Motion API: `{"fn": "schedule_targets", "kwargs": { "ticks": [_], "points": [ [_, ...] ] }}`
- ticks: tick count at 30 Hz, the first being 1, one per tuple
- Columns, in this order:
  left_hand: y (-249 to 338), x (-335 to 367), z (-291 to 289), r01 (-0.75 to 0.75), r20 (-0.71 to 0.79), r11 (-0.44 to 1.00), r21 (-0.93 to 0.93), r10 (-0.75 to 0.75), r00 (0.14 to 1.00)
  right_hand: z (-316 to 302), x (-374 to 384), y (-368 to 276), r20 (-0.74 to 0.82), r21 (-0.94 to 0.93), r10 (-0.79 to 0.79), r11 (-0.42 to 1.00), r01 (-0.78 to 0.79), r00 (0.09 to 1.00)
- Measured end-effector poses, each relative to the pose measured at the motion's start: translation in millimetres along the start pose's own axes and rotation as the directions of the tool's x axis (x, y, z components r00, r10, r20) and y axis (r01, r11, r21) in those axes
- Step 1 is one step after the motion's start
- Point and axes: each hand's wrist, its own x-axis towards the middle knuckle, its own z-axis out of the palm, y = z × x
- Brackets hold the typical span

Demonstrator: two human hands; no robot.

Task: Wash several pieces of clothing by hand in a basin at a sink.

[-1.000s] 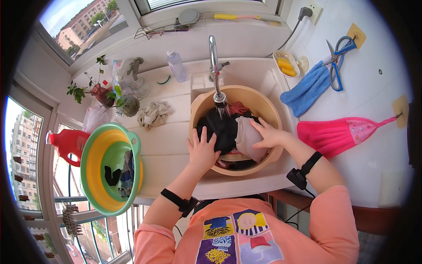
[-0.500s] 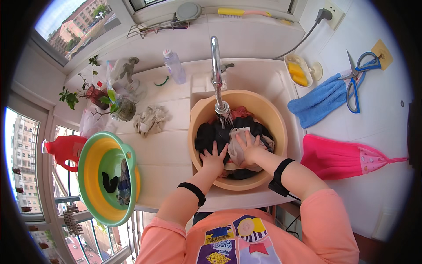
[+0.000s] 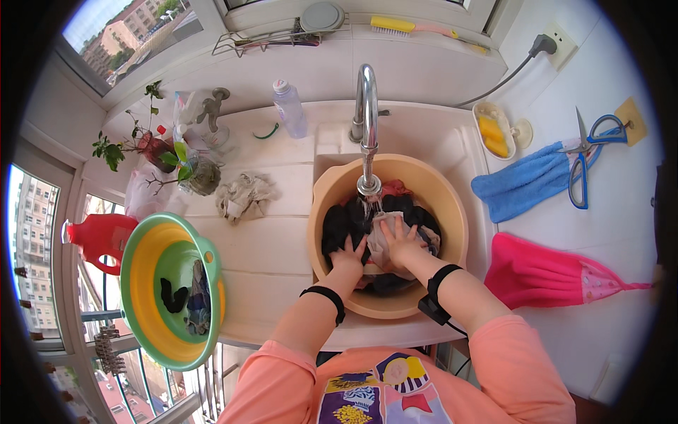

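A peach-coloured basin [image 3: 459, 244] sits in the white sink under the chrome faucet [image 3: 368, 134], which is running water onto a heap of clothes. My left hand [image 3: 347, 258] presses down with spread fingers on the dark clothes [image 3: 340, 227] at the left of the heap. Beside it, my right hand [image 3: 401, 244] lies spread over a light beige cloth [image 3: 378, 244] near the middle. Neither hand grips anything that I can see. A bit of reddish cloth [image 3: 395, 188] shows at the far side of the basin.
Left of the sink stand a green and yellow basin [image 3: 134, 283] with dark socks inside, a red jug [image 3: 106, 237], potted plants and a crumpled beige cloth [image 3: 246, 196]. A clear bottle [image 3: 291, 109] stands behind. Blue scissors [image 3: 582, 159], a blue towel and a pink towel [image 3: 540, 272] hang at right.
My view has shifted slightly, so the basin and faucet sit a little lower and further right. My left fingers look less fanned out; both hands stay on the clothes.
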Motion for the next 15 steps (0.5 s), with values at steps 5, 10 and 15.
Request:
{"fn": "schedule_targets", "kwargs": {
  "ticks": [5, 10, 15],
  "points": [
    [-0.5, -43.4, -15.1, -0.012, -0.144, 1.000, -0.003, 0.011, 0.989, 3.1, -7.5, 1.2, -0.031, -0.009, -0.088, 0.996, 0.088, 0.996],
    [-29.0, -105.7, -18.1, -0.276, -0.438, 0.951, -0.142, 0.190, 0.879, 1.0, -18.1, 11.6, 0.003, -0.194, -0.118, 0.974, 0.116, 0.993],
    [-95.1, -248.6, -61.0, -0.417, -0.692, 0.870, -0.261, 0.133, 0.710, -61.3, -77.1, -32.2, -0.090, -0.399, -0.323, 0.878, 0.263, 0.942]
  ]
}}
